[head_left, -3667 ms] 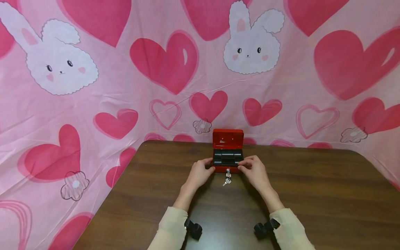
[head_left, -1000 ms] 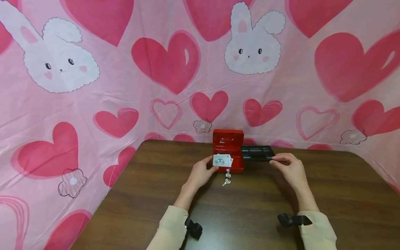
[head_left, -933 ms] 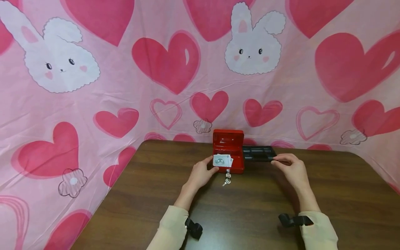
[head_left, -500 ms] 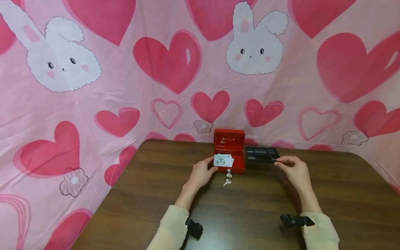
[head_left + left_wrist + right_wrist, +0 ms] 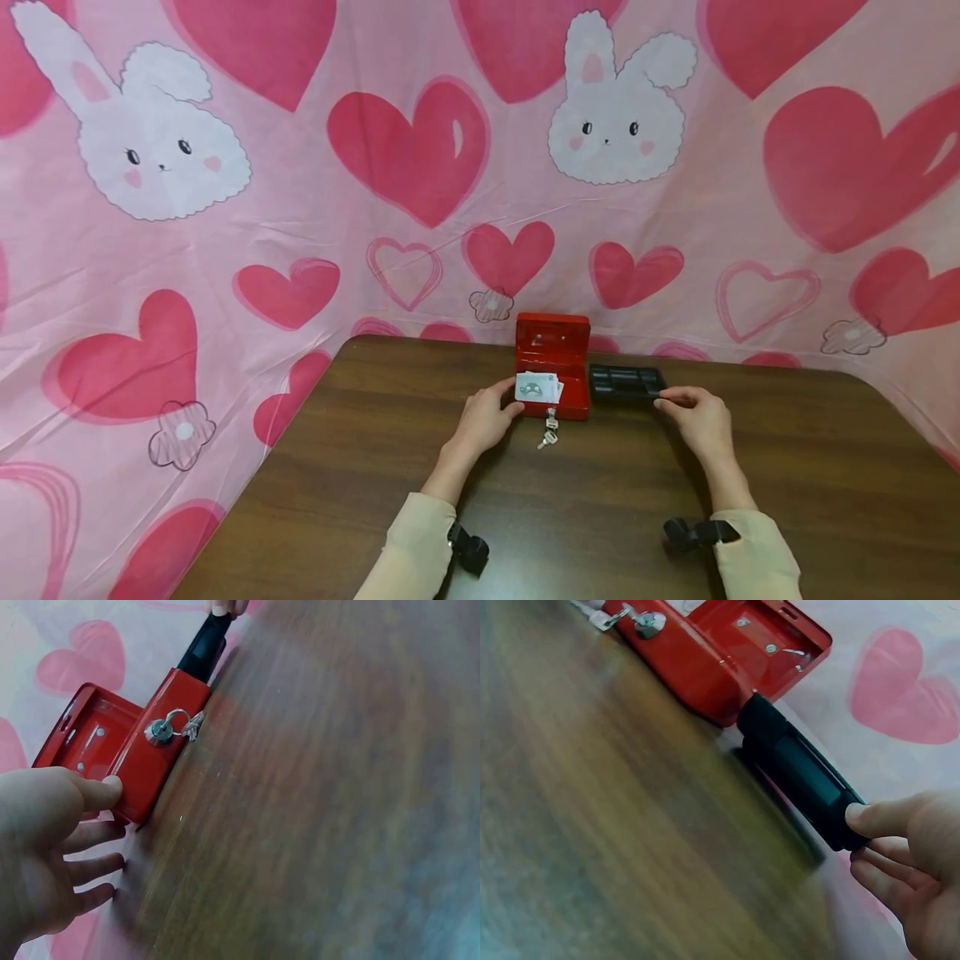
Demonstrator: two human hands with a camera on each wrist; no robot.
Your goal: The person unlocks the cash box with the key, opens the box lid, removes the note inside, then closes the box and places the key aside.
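A red cash box point(image 5: 574, 398) stands with its lid point(image 5: 552, 337) raised at the far side of the table. Banknotes point(image 5: 537, 388) lie in the left part of it. My left hand point(image 5: 483, 419) grips the front left corner, thumb point(image 5: 112, 784) on the front face and fingers round the side. To the right of the box, my right hand point(image 5: 699, 419) pinches the right end of a black compartment tray point(image 5: 799, 772). In the right wrist view, the tray is just over the tabletop, its shadow below. Keys point(image 5: 551, 437) hang from the lock point(image 5: 159, 732) on the box's front.
The brown wooden table point(image 5: 585, 517) reaches back to a pink cloth point(image 5: 420, 275) printed with hearts and rabbits. That cloth hangs close behind the box. Each wrist wears a black camera on a strap, such as the left camera point(image 5: 471, 552).
The black tray has come out of the cash box and moved right with my right hand, then lower, uncovering the banknotes. My left hand has stayed at the box's corner.
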